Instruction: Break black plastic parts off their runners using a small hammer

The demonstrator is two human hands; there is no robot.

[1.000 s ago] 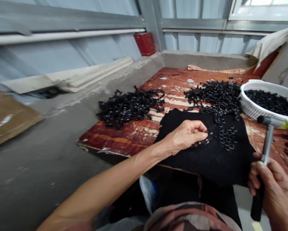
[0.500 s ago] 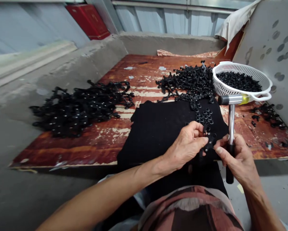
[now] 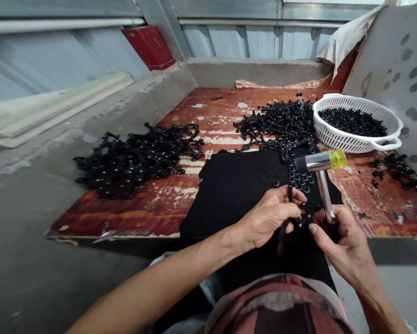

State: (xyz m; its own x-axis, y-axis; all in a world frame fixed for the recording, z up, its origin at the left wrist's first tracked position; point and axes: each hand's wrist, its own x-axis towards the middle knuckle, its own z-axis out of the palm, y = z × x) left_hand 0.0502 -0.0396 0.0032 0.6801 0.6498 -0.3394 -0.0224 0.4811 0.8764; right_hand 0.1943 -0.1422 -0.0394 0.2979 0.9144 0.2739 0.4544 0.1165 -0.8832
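Note:
My left hand (image 3: 271, 215) is closed on a small black part with shiny studs (image 3: 301, 221), held above the black cloth (image 3: 238, 181). Beside it, my right hand (image 3: 345, 236) grips a hammer (image 3: 323, 185) by its dark handle, most of which the fingers hide. The hammer head has one black face and one yellow face, and it leans to the left over the cloth. Several small black ring-like pieces (image 3: 300, 181) lie on the cloth just beyond my hands. Whether the right fingertips touch the black part, I cannot tell.
Black studded parts lie in a large heap (image 3: 138, 160) at left and another heap (image 3: 281, 123) at the back. A white basket (image 3: 357, 144) of small black pieces stands at right, with loose parts (image 3: 399, 171) near it. A low concrete ledge (image 3: 260, 72) borders the worn table (image 3: 125, 213).
The hammer has tilted left, its head now lower and over the ring-like pieces. My left hand has turned the black part slightly. The whole view has shifted a little.

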